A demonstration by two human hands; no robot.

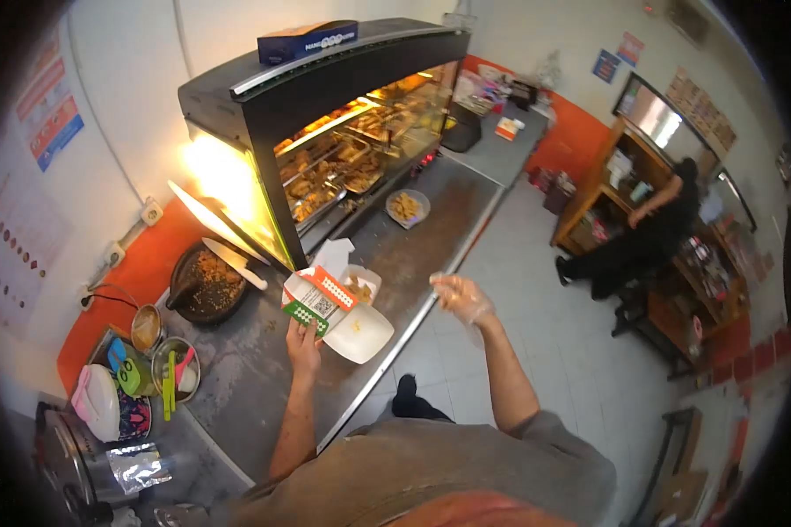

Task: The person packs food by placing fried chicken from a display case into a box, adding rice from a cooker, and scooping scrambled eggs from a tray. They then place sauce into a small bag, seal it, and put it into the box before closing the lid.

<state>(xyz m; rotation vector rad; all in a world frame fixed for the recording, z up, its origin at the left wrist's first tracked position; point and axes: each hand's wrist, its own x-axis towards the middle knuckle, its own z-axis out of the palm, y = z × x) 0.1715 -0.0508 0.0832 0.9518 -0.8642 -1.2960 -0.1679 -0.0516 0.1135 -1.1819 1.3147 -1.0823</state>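
Note:
My left hand (pixel 303 349) grips the near side of an open paper takeaway box (pixel 361 336), white inside with orange and green printed flaps. A few crumbs lie in its white part. Just behind it sits a white paper-lined container with fried pieces (pixel 360 284). My right hand (pixel 462 299) wears a clear plastic glove and hangs past the counter edge, right of the box. Its fingers are drawn together; whether anything is between them is hidden. Farther along the counter stands a bowl of fried pieces (pixel 406 207).
A lit glass warming cabinet (pixel 325 132) with trays of fried food stands behind the counter (pixel 272 386). At left are a stone mortar (pixel 204 290), a knife (pixel 235 263) and a steel bowl (pixel 175 369) with tongs. Another person (pixel 655 233) in dark clothes is by wooden shelves.

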